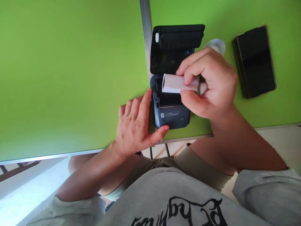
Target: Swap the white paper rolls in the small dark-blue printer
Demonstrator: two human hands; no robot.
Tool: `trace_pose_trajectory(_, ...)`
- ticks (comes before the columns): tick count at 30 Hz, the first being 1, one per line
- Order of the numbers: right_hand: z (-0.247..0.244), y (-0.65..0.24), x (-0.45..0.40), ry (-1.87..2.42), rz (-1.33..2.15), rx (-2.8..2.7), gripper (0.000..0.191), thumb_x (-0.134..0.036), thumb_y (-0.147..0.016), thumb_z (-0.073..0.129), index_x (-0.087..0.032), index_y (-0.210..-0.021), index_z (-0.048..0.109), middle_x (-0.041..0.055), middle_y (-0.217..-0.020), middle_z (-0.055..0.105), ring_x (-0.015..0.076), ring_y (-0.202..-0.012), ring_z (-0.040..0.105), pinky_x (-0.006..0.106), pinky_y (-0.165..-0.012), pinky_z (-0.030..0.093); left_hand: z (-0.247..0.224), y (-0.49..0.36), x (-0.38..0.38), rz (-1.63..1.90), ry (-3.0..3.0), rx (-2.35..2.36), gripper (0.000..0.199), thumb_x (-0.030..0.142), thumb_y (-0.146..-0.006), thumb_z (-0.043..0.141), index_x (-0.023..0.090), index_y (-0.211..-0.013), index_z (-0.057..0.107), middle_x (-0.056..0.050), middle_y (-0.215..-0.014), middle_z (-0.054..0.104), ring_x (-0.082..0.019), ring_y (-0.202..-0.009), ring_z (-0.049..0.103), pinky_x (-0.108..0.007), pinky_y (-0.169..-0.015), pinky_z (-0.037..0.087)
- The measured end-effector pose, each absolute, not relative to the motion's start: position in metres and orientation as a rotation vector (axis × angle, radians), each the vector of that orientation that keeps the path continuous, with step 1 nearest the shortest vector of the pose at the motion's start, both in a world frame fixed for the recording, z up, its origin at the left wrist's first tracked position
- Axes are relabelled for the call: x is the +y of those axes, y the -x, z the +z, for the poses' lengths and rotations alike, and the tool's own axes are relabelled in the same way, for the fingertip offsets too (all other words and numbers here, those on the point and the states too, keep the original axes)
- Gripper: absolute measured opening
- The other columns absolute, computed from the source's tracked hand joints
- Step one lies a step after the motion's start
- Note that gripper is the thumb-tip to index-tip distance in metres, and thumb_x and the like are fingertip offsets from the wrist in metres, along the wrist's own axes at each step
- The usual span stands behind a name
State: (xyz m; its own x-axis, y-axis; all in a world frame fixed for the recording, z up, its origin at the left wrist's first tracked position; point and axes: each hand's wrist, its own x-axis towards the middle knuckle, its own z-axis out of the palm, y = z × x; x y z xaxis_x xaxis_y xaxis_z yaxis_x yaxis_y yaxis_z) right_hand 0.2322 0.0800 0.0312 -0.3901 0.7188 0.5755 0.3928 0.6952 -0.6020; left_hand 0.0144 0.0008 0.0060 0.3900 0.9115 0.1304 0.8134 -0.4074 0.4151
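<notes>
A small dark blue-grey printer (171,117) lies on the green table with its black lid (178,40) tipped back and its compartment exposed. My right hand (209,83) pinches a small white paper roll (172,82) between thumb and fingers, above the right part of the compartment. The roll lies sideways, its hollow end facing left. My left hand (138,122) rests against the printer's left side, fingers spread, the index fingertip at the left edge and the thumb at the lower front edge. What lies under my right hand is hidden.
Behind my right hand is a round, clear or whitish object (216,45), partly covered. A black phone in a case (257,62) lies at the right. A metal seam (145,18) runs between two green tabletops (70,78). The table's front edge is close to my body.
</notes>
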Motion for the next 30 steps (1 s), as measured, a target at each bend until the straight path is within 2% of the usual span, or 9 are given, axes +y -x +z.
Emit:
trace_pose_trajectory(6,0.023,-0.234,0.082,0.818,0.475,-2.017,0.011,-0.022,-0.086,0.061,-0.029,-0.087,0.053,0.0005,-0.093,0.07,0.0195,-0.086,0.069,0.039,-0.078,0.059,0.007,-0.012,0.001,0.463,-2.368,1.495,0.099,0.083,-0.093,0.028,0.009,-0.159,0.031,-0.02,-0.124,0.066,-0.033,-0.102,0.059,-0.043,-0.082,0.039)
trace_pose_trajectory(16,0.021,-0.239,0.078,0.929,0.432,-2.079,0.01,-0.026,-0.087,0.061,-0.028,-0.08,0.055,0.0026,-0.095,0.075,0.0209,-0.086,0.071,0.042,-0.077,0.062,0.008,-0.011,0.001,0.452,-2.363,1.48,0.098,0.081,-0.094,0.029,0.009,-0.16,0.029,-0.02,-0.126,0.066,-0.033,-0.102,0.059,-0.044,-0.081,0.039)
trace_pose_trajectory(22,0.017,-0.241,0.078,0.878,0.483,-2.054,0.008,-0.024,-0.083,0.064,-0.028,-0.081,0.057,0.0026,-0.101,0.073,0.0222,-0.095,0.073,0.043,-0.083,0.062,0.007,-0.011,0.002,0.505,-2.39,1.466,0.096,0.079,-0.095,0.03,0.009,-0.161,0.026,-0.018,-0.122,0.067,-0.032,-0.1,0.059,-0.042,-0.081,0.039)
trace_pose_trajectory(30,0.018,-0.238,0.073,0.848,0.554,-2.067,0.006,-0.023,-0.079,0.061,-0.027,-0.075,0.058,-0.0017,-0.091,0.068,0.0169,-0.084,0.067,0.041,-0.082,0.058,0.008,-0.01,0.002,0.564,-2.391,1.444,0.092,0.077,-0.096,0.035,0.011,-0.161,0.027,-0.017,-0.121,0.066,-0.03,-0.098,0.058,-0.041,-0.08,0.037)
